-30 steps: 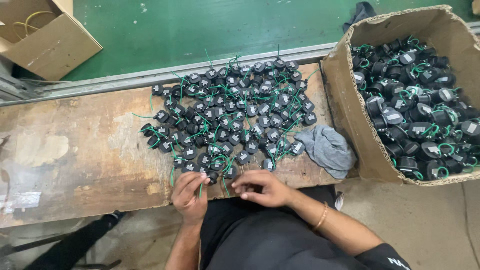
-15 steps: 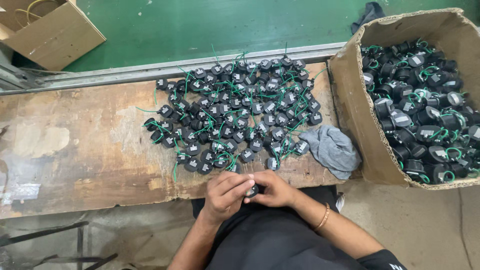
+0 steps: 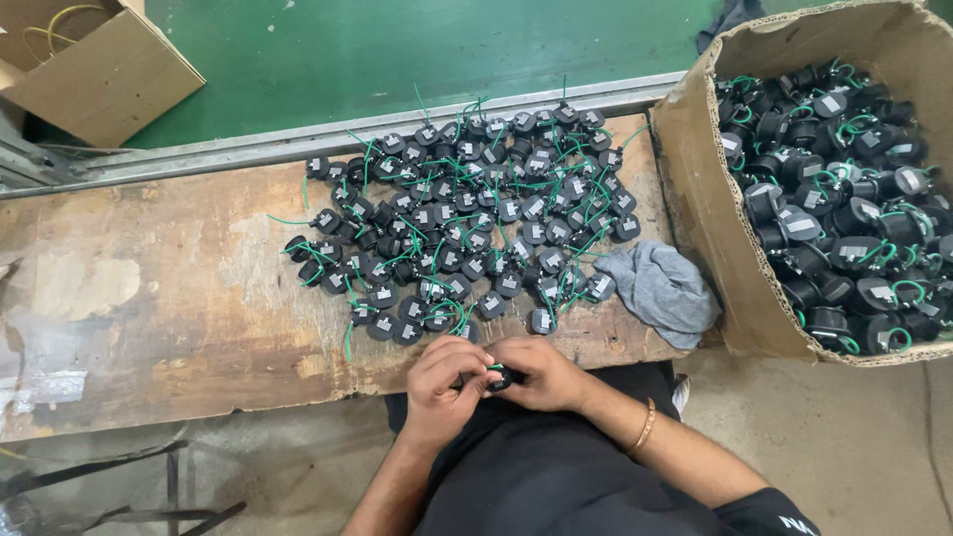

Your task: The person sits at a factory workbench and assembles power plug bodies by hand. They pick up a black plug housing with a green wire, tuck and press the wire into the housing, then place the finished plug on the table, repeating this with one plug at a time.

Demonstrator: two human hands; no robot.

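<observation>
Both hands meet over the lap at the near bench (image 3: 149, 298) edge: the left hand (image 3: 444, 385) and right hand (image 3: 541, 374) are pressed together, fingertips pinching one small black part (image 3: 499, 377) with a green wire. Working it well likely means a steady grip, wire kept clear. Just beyond the hands lies the spread of black parts (image 3: 467, 218); right of them a grey cloth (image 3: 663, 290), farther right a full cardboard box (image 3: 700, 199).

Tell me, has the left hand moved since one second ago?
Yes. The left hand moved right along the wooden bench edge, joining the right hand.
</observation>
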